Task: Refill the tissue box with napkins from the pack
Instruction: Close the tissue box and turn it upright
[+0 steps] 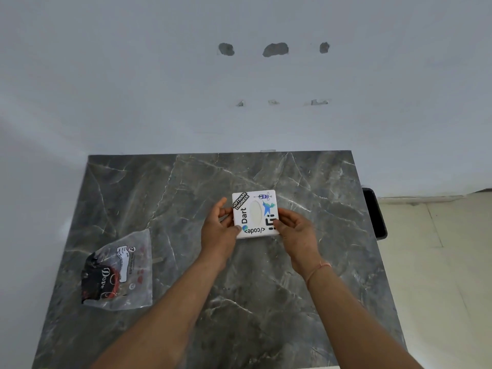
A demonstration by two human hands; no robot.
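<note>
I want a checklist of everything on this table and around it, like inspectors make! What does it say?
Surface: dark grey marble table with white veins, no spills seen.
Job's things: white tissue box with stickers, oval slot facing up, held at the table's middle; napkin pack, clear plastic with a black and red label, lying flat at the left, untouched.
Clutter: nothing seen.
Hands: left hand grips the box's left edge; right hand grips its right edge; a thin thread band on the right wrist.
Cables: nothing seen.
Surroundings: pale wall with patched holes; black bin beside the table's right side; light tiled floor.
</note>
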